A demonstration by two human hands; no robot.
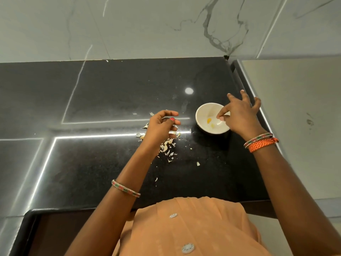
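Observation:
A small white bowl [203, 109] stands on the black counter [110, 93] and holds two peeled garlic cloves [210, 122]. My right hand [239, 117] hovers over the bowl's right side. Its thumb and forefinger pinch a small pale piece, seemingly a garlic clove, above the bowl's inside, and its other fingers are spread. My left hand [160, 126] hangs to the left of the bowl, above a scatter of garlic skins [168, 146]. Its fingers are loosely curled and I see nothing in them.
The counter ends at a marble wall [166, 24] behind and at a raised edge [258, 100] just right of the bowl, with a pale floor beyond. More skins [198, 163] lie loose toward the counter's front edge.

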